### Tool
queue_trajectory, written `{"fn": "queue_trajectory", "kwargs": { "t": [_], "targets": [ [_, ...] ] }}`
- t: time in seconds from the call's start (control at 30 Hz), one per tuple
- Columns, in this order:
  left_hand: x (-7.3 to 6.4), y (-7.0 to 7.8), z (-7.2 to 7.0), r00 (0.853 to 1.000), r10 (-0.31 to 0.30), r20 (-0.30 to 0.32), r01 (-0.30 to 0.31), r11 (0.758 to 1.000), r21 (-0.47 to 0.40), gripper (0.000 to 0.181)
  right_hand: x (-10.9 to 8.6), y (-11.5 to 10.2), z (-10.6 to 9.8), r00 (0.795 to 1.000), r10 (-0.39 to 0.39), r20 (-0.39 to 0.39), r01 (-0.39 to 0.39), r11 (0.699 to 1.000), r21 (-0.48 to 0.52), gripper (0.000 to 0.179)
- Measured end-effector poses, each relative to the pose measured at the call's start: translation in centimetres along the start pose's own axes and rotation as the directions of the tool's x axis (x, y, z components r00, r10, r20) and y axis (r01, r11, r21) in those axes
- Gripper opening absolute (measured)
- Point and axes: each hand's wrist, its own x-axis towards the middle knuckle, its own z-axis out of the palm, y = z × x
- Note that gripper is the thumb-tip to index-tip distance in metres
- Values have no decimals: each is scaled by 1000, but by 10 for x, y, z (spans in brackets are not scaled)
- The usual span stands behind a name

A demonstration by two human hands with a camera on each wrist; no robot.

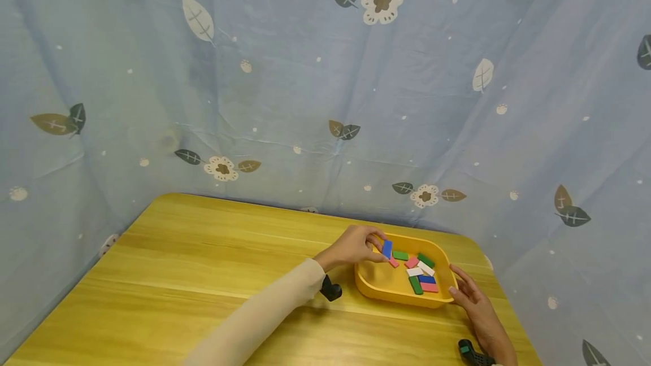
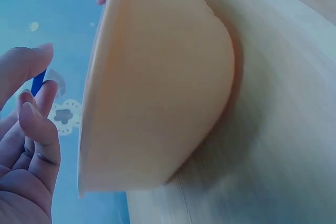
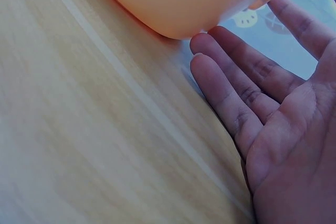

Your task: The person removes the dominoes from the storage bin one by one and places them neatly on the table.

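Observation:
A blue rectangular block (image 1: 387,249) is pinched between the thumb and fingers of my left hand (image 1: 356,246), raised over the left part of a yellow plastic basin (image 1: 373,287). In the left wrist view only a thin edge of the blue block (image 2: 38,83) shows between the fingertips. At the basin's right end, my right hand (image 1: 475,301) holds the rim with thumb and index finger. Its other fingers (image 3: 223,85) extend near the basin's outer wall. Inside lie several flat blocks: green (image 1: 400,255), pink (image 1: 429,287), white (image 1: 415,271) and another blue (image 1: 426,279).
The basin stands on a yellow wood-grain table (image 1: 203,264), towards its back right. A patterned blue curtain (image 1: 285,83) hangs behind and around the table. Black devices show at the left wrist (image 1: 331,288) and the right wrist (image 1: 473,353).

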Motion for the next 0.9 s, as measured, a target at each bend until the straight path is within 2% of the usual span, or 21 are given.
{"fn": "queue_trajectory", "kwargs": {
  "t": [0.27,0.43,0.67,0.9],
  "targets": [
    [-19,-8,-20,1000,3,-21,-3,1000,1,47,0,1,-1,1000,0,2,0,1000,-1,57],
    [-34,-19,-35,999,6,-44,-5,1000,10,48,-1,0,0,1000,4,0,-4,1000,-12,59],
    [-59,-32,-62,997,4,-74,-2,1000,30,46,-2,0,2,999,31,-24,-32,999,-24,60],
    [-82,-45,-89,989,-25,-143,33,998,54,44,-2,-2,1,999,32,-17,-33,999,-25,60]
  ]
}}
